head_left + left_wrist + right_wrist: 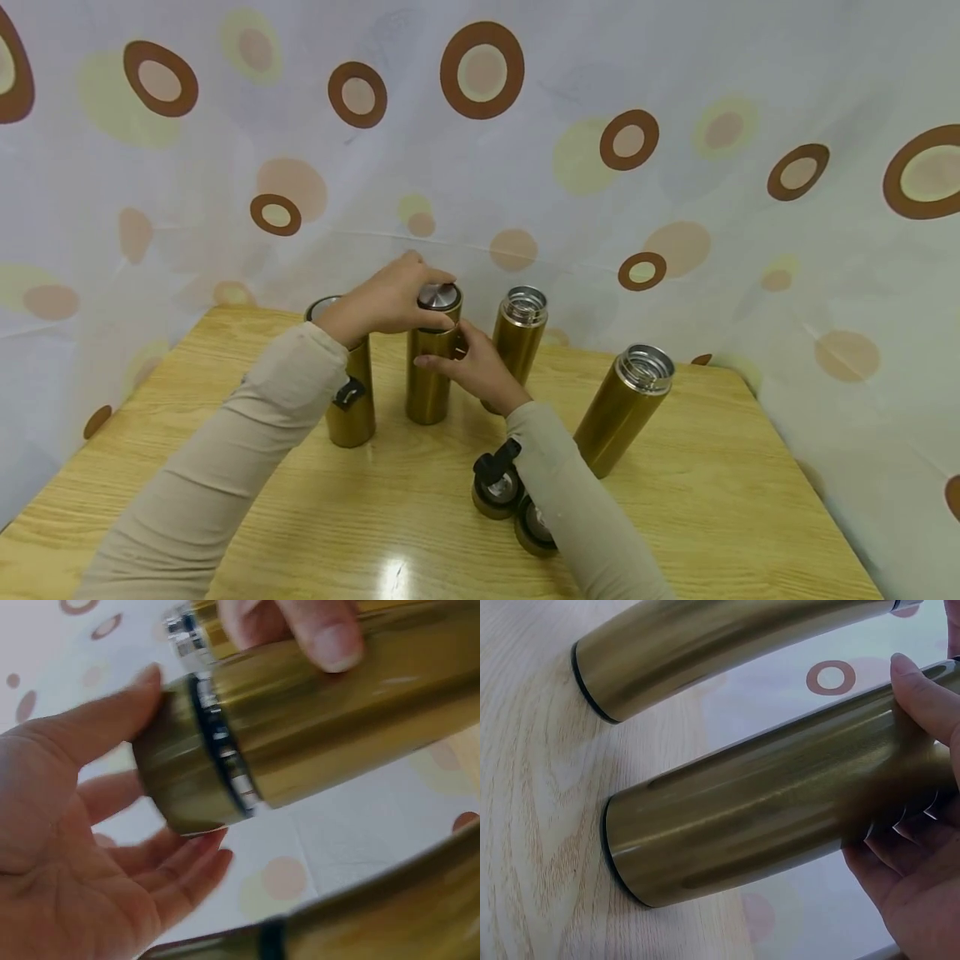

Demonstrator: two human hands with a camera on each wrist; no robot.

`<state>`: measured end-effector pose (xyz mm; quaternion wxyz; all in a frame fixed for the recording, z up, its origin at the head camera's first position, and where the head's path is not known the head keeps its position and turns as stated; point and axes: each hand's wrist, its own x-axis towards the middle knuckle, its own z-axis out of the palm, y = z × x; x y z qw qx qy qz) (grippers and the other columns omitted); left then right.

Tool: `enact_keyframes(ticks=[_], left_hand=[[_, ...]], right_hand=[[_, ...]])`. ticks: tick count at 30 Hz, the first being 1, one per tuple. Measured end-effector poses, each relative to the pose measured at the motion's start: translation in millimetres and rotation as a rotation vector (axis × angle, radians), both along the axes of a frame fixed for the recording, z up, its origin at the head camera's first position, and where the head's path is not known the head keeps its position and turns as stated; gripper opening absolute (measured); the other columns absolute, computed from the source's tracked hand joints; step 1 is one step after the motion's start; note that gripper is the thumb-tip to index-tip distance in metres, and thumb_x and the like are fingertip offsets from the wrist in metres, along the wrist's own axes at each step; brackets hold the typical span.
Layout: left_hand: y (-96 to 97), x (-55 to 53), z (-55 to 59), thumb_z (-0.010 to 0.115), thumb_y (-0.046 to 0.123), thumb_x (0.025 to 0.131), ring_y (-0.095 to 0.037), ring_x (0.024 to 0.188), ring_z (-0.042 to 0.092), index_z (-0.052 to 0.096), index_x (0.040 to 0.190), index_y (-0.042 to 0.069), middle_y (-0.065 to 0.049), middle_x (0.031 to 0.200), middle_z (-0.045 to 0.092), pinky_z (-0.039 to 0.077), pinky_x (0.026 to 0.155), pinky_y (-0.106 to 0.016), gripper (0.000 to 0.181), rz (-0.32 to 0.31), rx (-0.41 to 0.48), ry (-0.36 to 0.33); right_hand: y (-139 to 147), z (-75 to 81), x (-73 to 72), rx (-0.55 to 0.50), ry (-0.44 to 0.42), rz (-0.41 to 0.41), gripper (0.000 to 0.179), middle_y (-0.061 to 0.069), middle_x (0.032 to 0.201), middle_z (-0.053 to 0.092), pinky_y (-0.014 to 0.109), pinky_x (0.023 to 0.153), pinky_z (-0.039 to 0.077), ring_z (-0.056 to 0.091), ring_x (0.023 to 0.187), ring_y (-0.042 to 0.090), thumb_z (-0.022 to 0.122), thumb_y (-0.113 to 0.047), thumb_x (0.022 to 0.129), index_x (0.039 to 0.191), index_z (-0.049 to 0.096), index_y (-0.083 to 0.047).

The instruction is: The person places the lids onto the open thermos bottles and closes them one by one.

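A gold thermos bottle [428, 392] stands upright on the table, between both hands. My left hand [386, 300] holds its gold lid [174, 761] from above, thumb on one side and fingers on the other. Silver shows in a narrow band between lid and body in the left wrist view. My right hand [483, 371] grips the bottle's upper body, with the thumb [922, 694] on one side and the fingers curled round the other. The bottle's base touches the tabletop in the right wrist view.
To the left stands another gold bottle [351, 421] with its lid on, partly behind my left wrist. Two lidless bottles, one behind my right hand [519, 342] and one farther right [618, 417], show silver necks. Two loose lids [491, 504] lie near my right forearm. A patterned cloth [555, 75] hangs behind the table.
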<state>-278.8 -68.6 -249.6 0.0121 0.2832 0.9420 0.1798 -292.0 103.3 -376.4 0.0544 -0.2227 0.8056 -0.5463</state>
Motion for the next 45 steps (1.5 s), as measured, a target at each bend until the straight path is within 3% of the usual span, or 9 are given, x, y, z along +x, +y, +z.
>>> enact_keyframes(ticks=[6,15,20,25,28,31,36,41,45], left_hand=[[-7.4,0.6,1.7,0.068,0.011,0.089,-0.035,0.123,0.049,0.043,0.139,-0.007,-0.023,0.137,0.048,0.041,0.101,-0.045,0.059,-0.097,0.070,-0.025],[-8.2,4.7,-0.6,0.070,0.015,0.089,-0.035,0.127,0.046,0.041,0.142,-0.004,-0.021,0.142,0.045,0.039,0.103,-0.047,0.063,-0.112,0.100,-0.041],[8.3,10.7,-2.9,0.065,0.044,0.089,-0.039,0.130,0.040,0.037,0.145,0.000,-0.022,0.144,0.041,0.036,0.106,-0.050,0.077,0.027,0.015,0.088],[26.1,18.9,-8.3,0.050,0.062,0.090,-0.039,0.099,0.058,0.058,0.121,-0.004,-0.024,0.110,0.056,0.050,0.087,-0.046,0.074,0.246,-0.146,0.284],[31.6,21.9,-11.5,0.050,0.063,0.090,-0.035,0.081,0.061,0.063,0.100,-0.004,-0.021,0.093,0.057,0.054,0.075,-0.043,0.070,0.302,-0.189,0.360],[33.1,23.2,-12.6,0.053,0.061,0.090,-0.033,0.077,0.061,0.065,0.094,-0.003,-0.019,0.089,0.057,0.055,0.071,-0.042,0.066,0.330,-0.200,0.390],[30.6,20.4,-11.9,0.054,0.058,0.091,-0.034,0.078,0.061,0.064,0.097,-0.003,-0.019,0.089,0.057,0.054,0.074,-0.045,0.063,0.327,-0.214,0.354],[23.6,16.3,-6.0,0.055,0.058,0.090,-0.033,0.085,0.059,0.064,0.100,0.002,-0.016,0.093,0.057,0.048,0.082,-0.051,0.057,0.268,-0.232,0.280],[17.8,13.4,-1.7,0.061,0.052,0.089,-0.029,0.086,0.055,0.066,0.097,0.006,-0.011,0.091,0.058,0.044,0.078,-0.046,0.047,0.202,-0.188,0.234]], right_hand=[[0,-1.2,-2.7,-0.012,0.011,0.025,0.063,0.002,0.129,0.056,0.039,0.098,0.046,0.054,0.119,0.019,0.075,-0.033,0.083,0.138,0.047,-0.022],[0,-3.6,-1.3,-0.002,0.016,0.031,0.065,-0.002,0.133,0.054,0.038,0.096,0.047,0.053,0.120,0.018,0.074,-0.037,0.083,0.140,0.044,-0.026],[2,-4.0,0.4,0.018,0.019,0.029,0.072,-0.006,0.135,0.050,0.040,0.096,0.047,0.051,0.120,0.016,0.073,-0.044,0.082,0.144,0.039,-0.031],[2,-4.1,-0.2,0.021,0.032,0.042,0.070,-0.003,0.128,0.055,0.038,0.091,0.049,0.055,0.113,0.017,0.072,-0.041,0.084,0.144,0.039,-0.029],[2,-4.2,0.0,0.014,0.030,0.041,0.067,-0.003,0.126,0.056,0.036,0.089,0.050,0.056,0.111,0.017,0.073,-0.038,0.084,0.142,0.041,-0.027],[2,-4.2,0.0,0.007,0.023,0.050,0.067,-0.003,0.126,0.056,0.035,0.088,0.051,0.057,0.110,0.016,0.073,-0.040,0.084,0.142,0.041,-0.026],[2,-3.5,-0.2,0.006,0.013,0.054,0.068,-0.005,0.127,0.057,0.035,0.088,0.051,0.058,0.110,0.016,0.073,-0.044,0.083,0.141,0.042,-0.026],[3,-1.9,0.1,0.009,0.008,0.046,0.069,-0.007,0.131,0.054,0.036,0.090,0.050,0.056,0.114,0.015,0.073,-0.042,0.084,0.143,0.040,-0.029],[3,-2.0,0.1,0.003,0.011,0.047,0.074,-0.008,0.136,0.050,0.037,0.091,0.050,0.054,0.118,0.016,0.072,-0.043,0.084,0.146,0.035,-0.033]])
